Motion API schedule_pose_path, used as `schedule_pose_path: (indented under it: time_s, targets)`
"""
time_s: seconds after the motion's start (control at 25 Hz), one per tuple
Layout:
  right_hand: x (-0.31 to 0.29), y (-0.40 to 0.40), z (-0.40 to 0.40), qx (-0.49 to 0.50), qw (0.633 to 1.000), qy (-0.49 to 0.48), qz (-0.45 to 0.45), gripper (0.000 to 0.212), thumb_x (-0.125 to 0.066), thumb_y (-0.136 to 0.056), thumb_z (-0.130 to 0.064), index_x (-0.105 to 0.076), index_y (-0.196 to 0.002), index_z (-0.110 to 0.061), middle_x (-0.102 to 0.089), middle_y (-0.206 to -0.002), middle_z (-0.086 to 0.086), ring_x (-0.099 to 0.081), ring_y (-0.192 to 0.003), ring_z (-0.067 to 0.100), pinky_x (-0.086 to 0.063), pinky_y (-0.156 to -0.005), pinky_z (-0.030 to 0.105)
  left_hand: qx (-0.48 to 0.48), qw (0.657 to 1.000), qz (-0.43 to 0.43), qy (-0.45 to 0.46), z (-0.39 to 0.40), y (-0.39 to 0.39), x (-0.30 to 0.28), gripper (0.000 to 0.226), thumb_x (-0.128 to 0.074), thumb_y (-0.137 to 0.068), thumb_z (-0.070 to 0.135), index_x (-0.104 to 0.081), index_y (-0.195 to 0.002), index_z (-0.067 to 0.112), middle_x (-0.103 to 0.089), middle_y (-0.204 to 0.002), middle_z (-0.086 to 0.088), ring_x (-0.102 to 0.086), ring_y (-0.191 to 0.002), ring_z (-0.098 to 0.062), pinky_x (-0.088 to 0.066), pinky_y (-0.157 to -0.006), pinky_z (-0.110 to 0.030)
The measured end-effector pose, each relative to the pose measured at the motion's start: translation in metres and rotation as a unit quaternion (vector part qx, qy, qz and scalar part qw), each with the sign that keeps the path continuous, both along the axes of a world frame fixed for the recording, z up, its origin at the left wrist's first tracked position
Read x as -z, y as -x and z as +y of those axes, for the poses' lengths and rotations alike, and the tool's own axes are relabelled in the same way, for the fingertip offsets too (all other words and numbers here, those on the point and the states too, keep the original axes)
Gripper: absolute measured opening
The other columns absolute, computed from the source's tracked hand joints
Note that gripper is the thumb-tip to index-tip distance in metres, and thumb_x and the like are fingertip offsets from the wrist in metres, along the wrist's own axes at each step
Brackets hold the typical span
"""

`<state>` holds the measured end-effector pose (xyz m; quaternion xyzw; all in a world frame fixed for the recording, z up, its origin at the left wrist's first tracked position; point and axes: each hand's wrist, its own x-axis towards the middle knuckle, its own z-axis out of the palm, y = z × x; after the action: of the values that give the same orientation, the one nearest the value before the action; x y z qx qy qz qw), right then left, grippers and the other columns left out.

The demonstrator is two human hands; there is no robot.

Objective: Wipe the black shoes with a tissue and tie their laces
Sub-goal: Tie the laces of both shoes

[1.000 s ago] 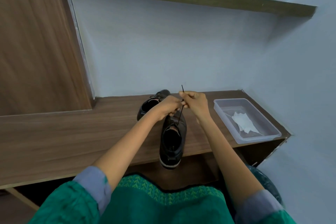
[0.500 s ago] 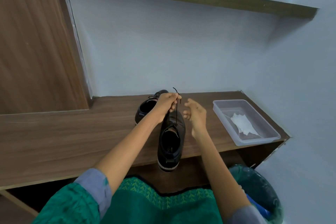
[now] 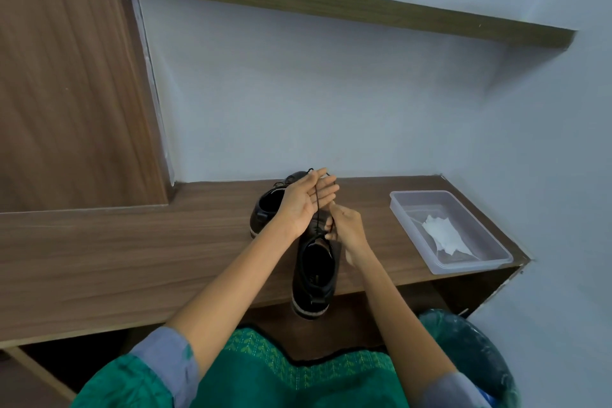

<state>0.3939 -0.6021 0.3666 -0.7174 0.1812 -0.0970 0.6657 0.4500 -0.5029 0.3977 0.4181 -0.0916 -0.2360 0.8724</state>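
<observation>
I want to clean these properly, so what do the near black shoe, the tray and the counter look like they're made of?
Near black shoe: apparently smooth leather or a synthetic look-alike, showing a dull sheen; pale sole edge, perhaps rubber.
Tray: translucent, frosted-looking plastic; the counter shows through its walls.
Counter: wood-grain board, matte, likely laminate judging by the uniform streaks.

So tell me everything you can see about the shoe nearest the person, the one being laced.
The near black shoe looks like smooth leather with a pale-edged sole. It lies lengthwise on the wooden shelf, heel overhanging the front edge, opening up. Its thin black lace runs up across the left hand, whose fingers are nearly straight; the right hand pinches it low by the eyelets. The second shoe sits just behind it, on the left.
</observation>
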Motion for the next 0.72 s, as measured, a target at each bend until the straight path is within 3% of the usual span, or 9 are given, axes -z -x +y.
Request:
schedule_pose_path:
  time_s: [0.12,0.24,0.32,0.4,0.6,0.68,0.72]
  targets:
    - [-0.027,-0.004,-0.008,-0.106,0.992,0.059,0.028,0.026,-0.040,-0.099,-0.020,-0.056,-0.082,-0.007,-0.051,-0.062,0.000,-0.046,-0.053,0.010,-0.041,-0.044,0.017,-0.006,0.981,-0.124,-0.150,-0.004,-0.001,-0.008,0.031,-0.048,-0.095,0.015,-0.059,-0.120,0.000,-0.066,-0.116,-0.013,-0.063,-0.099,-0.018,-0.049,-0.095,-0.030]
    - [-0.050,-0.009,-0.025,-0.167,0.982,0.086,0.028,0.027,-0.038,-0.097,-0.013,-0.057,-0.078,-0.006,-0.054,-0.065,0.003,-0.047,-0.054,0.012,-0.043,-0.050,0.021,0.046,0.929,-0.253,-0.266,-0.004,-0.006,-0.019,0.024,-0.056,-0.091,0.017,-0.068,-0.109,0.006,-0.072,-0.095,-0.014,-0.063,-0.087,-0.021,-0.049,-0.081,-0.021]
    - [-0.059,-0.009,-0.034,-0.192,0.978,0.082,0.026,0.026,-0.042,-0.094,-0.007,-0.060,-0.076,-0.004,-0.058,-0.068,0.006,-0.054,-0.057,0.013,-0.049,-0.060,0.023,0.084,0.911,-0.272,-0.299,-0.005,-0.013,-0.027,0.024,-0.057,-0.091,0.017,-0.068,-0.109,0.005,-0.070,-0.106,-0.015,-0.064,-0.094,-0.018,-0.050,-0.084,-0.018]
    - [-0.061,-0.008,-0.037,-0.212,0.972,0.097,0.025,0.020,-0.050,-0.092,-0.005,-0.064,-0.078,-0.004,-0.063,-0.073,0.007,-0.061,-0.062,0.011,-0.054,-0.069,0.020,0.108,0.898,-0.271,-0.330,-0.006,-0.017,-0.029,0.028,-0.056,-0.092,0.019,-0.065,-0.113,0.003,-0.065,-0.119,-0.014,-0.063,-0.104,-0.016,-0.050,-0.094,-0.025]
    - [-0.055,-0.003,-0.036,-0.185,0.980,0.076,-0.018,0.022,-0.052,-0.095,-0.022,-0.070,-0.091,-0.010,-0.063,-0.072,0.002,-0.059,-0.065,0.008,-0.056,-0.070,0.019,0.126,0.939,-0.154,-0.280,0.007,-0.014,-0.012,0.049,-0.031,-0.099,0.043,-0.061,-0.112,0.009,-0.066,-0.089,-0.005,-0.064,-0.078,-0.018,-0.053,-0.079,-0.032]
    - [-0.053,-0.001,-0.038,-0.158,0.985,0.070,-0.012,0.022,-0.051,-0.096,-0.024,-0.069,-0.091,-0.012,-0.063,-0.075,0.003,-0.059,-0.066,0.009,-0.056,-0.071,0.020,0.078,0.929,-0.224,-0.285,0.014,-0.016,-0.003,0.039,-0.044,-0.097,0.035,-0.064,-0.114,0.007,-0.067,-0.096,-0.004,-0.064,-0.082,-0.016,-0.052,-0.083,-0.029]
    - [-0.053,-0.001,-0.038,-0.145,0.987,0.062,-0.005,0.023,-0.051,-0.096,-0.025,-0.069,-0.091,-0.012,-0.063,-0.076,0.004,-0.059,-0.066,0.009,-0.056,-0.070,0.020,0.057,0.902,-0.292,-0.312,0.017,-0.016,-0.001,0.031,-0.055,-0.092,0.028,-0.066,-0.114,0.008,-0.068,-0.100,-0.003,-0.064,-0.086,-0.014,-0.050,-0.086,-0.027]
